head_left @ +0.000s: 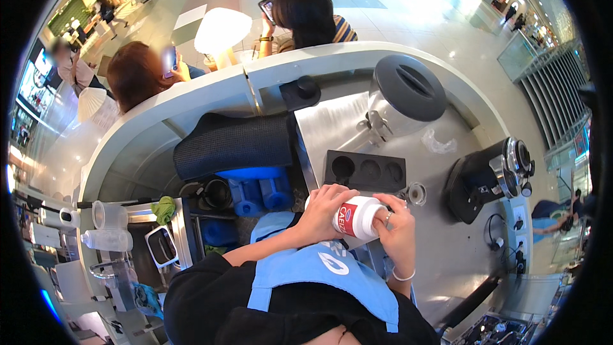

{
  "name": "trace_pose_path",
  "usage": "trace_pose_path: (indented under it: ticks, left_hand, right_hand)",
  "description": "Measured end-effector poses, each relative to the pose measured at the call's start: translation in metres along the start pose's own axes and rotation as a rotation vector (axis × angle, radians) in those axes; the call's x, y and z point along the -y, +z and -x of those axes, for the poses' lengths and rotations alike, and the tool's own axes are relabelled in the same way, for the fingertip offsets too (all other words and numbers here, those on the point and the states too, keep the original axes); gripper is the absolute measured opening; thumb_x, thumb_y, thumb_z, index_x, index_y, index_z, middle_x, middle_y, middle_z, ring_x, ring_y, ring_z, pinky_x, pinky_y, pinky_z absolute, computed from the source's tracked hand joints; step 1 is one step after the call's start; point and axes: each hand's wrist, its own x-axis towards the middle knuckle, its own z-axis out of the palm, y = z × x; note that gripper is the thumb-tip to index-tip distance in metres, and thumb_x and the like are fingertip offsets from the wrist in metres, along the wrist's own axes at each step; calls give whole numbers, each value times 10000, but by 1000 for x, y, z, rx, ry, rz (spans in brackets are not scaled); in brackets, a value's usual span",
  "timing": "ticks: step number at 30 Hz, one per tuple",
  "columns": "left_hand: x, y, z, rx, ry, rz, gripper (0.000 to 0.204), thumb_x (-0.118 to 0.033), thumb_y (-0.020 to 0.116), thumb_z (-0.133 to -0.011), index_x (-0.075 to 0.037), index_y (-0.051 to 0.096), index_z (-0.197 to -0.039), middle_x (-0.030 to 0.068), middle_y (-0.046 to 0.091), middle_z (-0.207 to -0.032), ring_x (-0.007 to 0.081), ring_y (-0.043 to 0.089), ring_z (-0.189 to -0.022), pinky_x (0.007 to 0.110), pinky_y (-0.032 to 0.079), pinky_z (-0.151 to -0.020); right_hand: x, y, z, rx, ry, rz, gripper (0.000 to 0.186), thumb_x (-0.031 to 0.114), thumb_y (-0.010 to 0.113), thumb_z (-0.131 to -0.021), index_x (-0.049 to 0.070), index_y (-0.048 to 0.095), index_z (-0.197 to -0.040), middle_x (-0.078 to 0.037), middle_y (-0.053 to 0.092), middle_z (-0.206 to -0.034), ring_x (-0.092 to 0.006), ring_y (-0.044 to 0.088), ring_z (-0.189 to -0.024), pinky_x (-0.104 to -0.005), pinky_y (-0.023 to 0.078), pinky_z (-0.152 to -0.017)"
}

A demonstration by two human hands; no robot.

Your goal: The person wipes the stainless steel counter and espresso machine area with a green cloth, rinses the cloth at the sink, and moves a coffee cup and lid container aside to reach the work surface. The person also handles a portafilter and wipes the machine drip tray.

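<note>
In front of my light blue apron, a white plastic jar (364, 212) with a red label lies tilted on its side. My left hand (324, 209) is wrapped over its body from the left. At the jar's right end my right hand (397, 222) holds the rim, with some fingers at or inside the mouth. A ring and a white bracelet show on that hand. What the fingers touch inside is hidden. Just beyond the jar, a black tamping mat (365, 171) with round recesses rests on the steel counter (434, 243). A small clear glass (416, 193) stands beside the mat.
A black coffee grinder (488, 182) stands on the right. A large clear container with a dark lid (408, 89) is at the back. Left are a rolled black mat (233, 147), blue jugs (258, 195) and a sink (150, 249). Two people sit beyond the curved white counter wall (306, 57).
</note>
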Motion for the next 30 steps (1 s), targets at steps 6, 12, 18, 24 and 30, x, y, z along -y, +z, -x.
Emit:
trace_pose_path:
  ticks: [6, 12, 18, 24, 30]
  left_hand:
    - [29, 22, -6, 147, -32, 384, 894, -82, 888, -471, -76, 548, -1298, 134, 621, -1204, 324, 601, -1151, 394, 476, -1003]
    - [59, 40, -5, 253, -67, 415, 946, -163, 930, -479, -47, 521, -1324, 129, 648, -1237, 261, 639, -1164, 378, 491, -1017]
    - [69, 44, -9, 283, -22, 452, 963, -155, 932, -474, -61, 517, -1338, 115, 649, -1233, 253, 642, -1150, 375, 494, -1011]
    - [68, 40, -11, 307, -18, 467, 963, -141, 933, -479, -68, 515, -1343, 113, 645, -1239, 252, 635, -1158, 375, 488, -1018]
    - [75, 43, -10, 333, -17, 494, 973, -138, 941, -481, -61, 507, -1348, 113, 634, -1259, 250, 624, -1174, 375, 480, -1029]
  right_hand:
    - [-32, -28, 15, -156, 218, -345, 127, 112, 740, -866, 60, 789, -971, -107, 712, -1158, -220, 663, -1048, -344, 500, -922]
    - [-125, -39, 23, -558, 378, 229, 138, 193, 764, -855, 117, 800, -964, -100, 724, -1050, -241, 642, -1006, -367, 483, -918]
    - [-183, -17, 19, -589, 410, 440, 145, 268, 754, -862, 188, 808, -970, -85, 702, -1078, -279, 597, -1041, -396, 475, -898]
    - [-178, -13, 18, -593, 436, 519, 156, 259, 757, -860, 194, 805, -994, -85, 694, -1087, -286, 591, -1045, -395, 463, -913]
    - [-168, -23, 13, -699, 350, 435, 146, 242, 773, -845, 159, 798, -962, -80, 697, -1074, -280, 592, -1047, -402, 470, -925]
